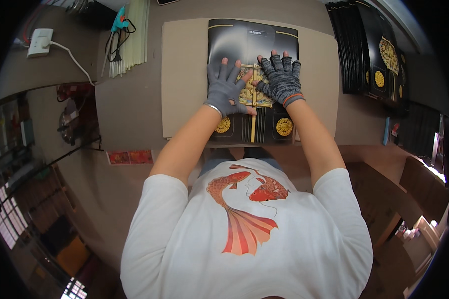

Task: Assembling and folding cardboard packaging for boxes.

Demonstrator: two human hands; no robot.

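A flat black printed piece (253, 42) with gold medallions lies on a cardboard sheet (184, 60); whether it is a flattened bag or a cover I cannot tell. My left hand (226, 90), in a plain grey fingerless glove, rests flat on its left half, fingers spread. On the right half lies my right hand (283, 78), in a mottled dark grey fingerless glove with an orange band, fingers also spread. Between the hands a gold strip (253, 130) runs down the middle, over a patterned gold design partly hidden by my fingers. Neither hand holds anything.
A stack of similar black printed pieces (379, 55) stands at the table's right. Far left on the table are a teal glue gun (118, 22) with a black cord and pale glue sticks (136, 37). A white power socket (40, 43) with a cable sits further left.
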